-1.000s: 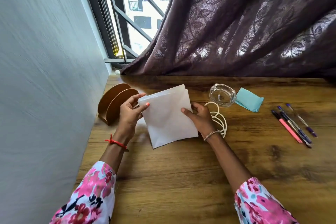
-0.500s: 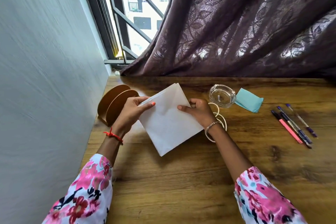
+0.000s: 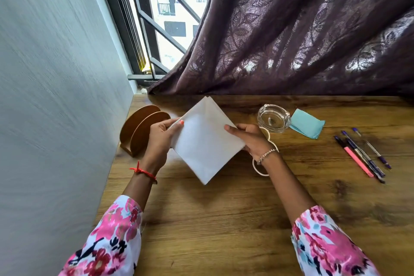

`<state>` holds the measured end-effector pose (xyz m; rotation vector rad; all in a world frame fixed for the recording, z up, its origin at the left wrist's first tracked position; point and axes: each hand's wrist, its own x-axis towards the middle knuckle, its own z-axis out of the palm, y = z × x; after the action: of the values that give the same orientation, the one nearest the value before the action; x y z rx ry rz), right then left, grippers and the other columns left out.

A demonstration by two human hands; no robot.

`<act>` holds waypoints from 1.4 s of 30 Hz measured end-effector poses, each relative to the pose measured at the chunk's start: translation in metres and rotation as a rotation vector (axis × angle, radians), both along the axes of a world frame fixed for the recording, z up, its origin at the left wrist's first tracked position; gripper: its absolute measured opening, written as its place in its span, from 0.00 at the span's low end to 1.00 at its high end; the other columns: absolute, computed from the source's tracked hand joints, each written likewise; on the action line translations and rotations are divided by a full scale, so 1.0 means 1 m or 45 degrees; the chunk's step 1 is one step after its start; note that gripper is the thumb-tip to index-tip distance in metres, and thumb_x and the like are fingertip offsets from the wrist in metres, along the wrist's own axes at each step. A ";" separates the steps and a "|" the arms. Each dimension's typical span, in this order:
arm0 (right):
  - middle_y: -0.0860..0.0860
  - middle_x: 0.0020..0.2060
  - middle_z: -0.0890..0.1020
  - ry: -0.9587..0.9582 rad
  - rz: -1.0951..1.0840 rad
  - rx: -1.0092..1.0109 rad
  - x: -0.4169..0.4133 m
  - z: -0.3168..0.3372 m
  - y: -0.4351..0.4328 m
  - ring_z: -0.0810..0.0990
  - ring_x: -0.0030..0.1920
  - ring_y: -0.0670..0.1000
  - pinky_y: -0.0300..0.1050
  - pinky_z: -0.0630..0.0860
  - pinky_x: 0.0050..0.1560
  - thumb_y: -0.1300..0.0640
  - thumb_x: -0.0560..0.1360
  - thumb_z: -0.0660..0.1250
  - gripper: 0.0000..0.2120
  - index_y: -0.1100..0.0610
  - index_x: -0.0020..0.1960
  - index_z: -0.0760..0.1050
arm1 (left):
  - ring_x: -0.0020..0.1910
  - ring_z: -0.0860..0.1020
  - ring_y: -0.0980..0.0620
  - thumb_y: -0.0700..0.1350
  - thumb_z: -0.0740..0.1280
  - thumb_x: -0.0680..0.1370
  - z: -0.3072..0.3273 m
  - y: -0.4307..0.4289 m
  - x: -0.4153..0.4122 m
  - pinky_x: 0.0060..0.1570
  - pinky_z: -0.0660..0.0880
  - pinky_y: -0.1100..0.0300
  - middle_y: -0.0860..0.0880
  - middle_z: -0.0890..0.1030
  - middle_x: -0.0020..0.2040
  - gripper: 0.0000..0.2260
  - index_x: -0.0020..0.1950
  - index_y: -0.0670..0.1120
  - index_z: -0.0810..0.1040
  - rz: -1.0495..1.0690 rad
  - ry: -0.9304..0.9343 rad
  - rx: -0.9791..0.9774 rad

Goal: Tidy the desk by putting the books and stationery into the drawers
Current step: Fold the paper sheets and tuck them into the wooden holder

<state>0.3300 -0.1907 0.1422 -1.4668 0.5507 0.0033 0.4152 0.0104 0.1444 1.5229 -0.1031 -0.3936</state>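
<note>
A folded white paper [image 3: 205, 141] is held above the wooden desk [image 3: 224, 219], turned like a diamond with one corner down. My left hand [image 3: 162, 136] pinches its left corner between thumb and fingers. My right hand [image 3: 252, 139] grips its right edge, thumb on top. Several pens [image 3: 363, 154], purple, black and pink, lie side by side at the right of the desk. A folded light-blue paper [image 3: 308, 123] lies beyond them.
A brown wooden holder [image 3: 140, 129] stands by the left wall. A glass ashtray [image 3: 273, 117] sits right of the paper. White rings [image 3: 261, 168] lie under my right wrist. A dark curtain [image 3: 291, 29] hangs along the desk's far edge.
Both hands have rotated the white paper from nearly square-on to a diamond position and lifted it slightly. The rest of the desk is unchanged.
</note>
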 end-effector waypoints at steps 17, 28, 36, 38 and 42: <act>0.50 0.42 0.81 -0.282 -0.281 -0.721 -0.008 -0.018 0.036 0.79 0.44 0.48 0.38 0.75 0.45 0.64 0.71 0.68 0.07 0.61 0.49 0.78 | 0.36 0.78 0.51 0.31 0.56 0.77 0.005 -0.019 -0.021 0.33 0.79 0.57 0.46 0.79 0.39 0.12 0.40 0.41 0.77 0.126 0.280 0.132; 0.52 0.51 0.81 -0.364 0.195 -0.519 -0.012 -0.028 0.061 0.79 0.50 0.45 0.36 0.74 0.52 0.60 0.66 0.75 0.17 0.57 0.53 0.75 | 0.21 0.78 0.52 0.29 0.54 0.77 0.026 -0.032 -0.031 0.22 0.77 0.61 0.45 0.77 0.22 0.11 0.35 0.33 0.70 0.142 0.456 -0.067; 0.50 0.46 0.80 -0.331 0.058 -0.720 0.001 -0.006 0.035 0.77 0.48 0.49 0.39 0.72 0.50 0.70 0.71 0.66 0.14 0.61 0.55 0.76 | 0.49 0.80 0.50 0.38 0.70 0.71 0.009 0.006 -0.006 0.52 0.77 0.58 0.45 0.81 0.52 0.14 0.56 0.43 0.79 0.163 -0.324 0.581; 0.50 0.46 0.79 -0.345 0.139 -0.679 0.007 0.009 0.029 0.77 0.48 0.49 0.40 0.73 0.49 0.70 0.70 0.66 0.14 0.62 0.55 0.76 | 0.56 0.76 0.54 0.35 0.74 0.66 0.014 0.021 -0.004 0.55 0.70 0.70 0.49 0.76 0.60 0.28 0.65 0.44 0.72 -0.014 -0.606 0.661; 0.50 0.44 0.79 -0.413 0.453 -0.544 0.030 0.043 0.030 0.77 0.45 0.44 0.38 0.74 0.48 0.72 0.70 0.66 0.15 0.60 0.54 0.75 | 0.61 0.73 0.55 0.37 0.76 0.66 0.027 0.041 -0.007 0.60 0.72 0.58 0.50 0.76 0.62 0.32 0.68 0.48 0.70 -0.255 -0.644 0.715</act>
<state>0.3595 -0.1608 0.1849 -1.9208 0.0169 -0.0750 0.4082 0.0511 0.1711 2.1538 -0.5850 -0.1901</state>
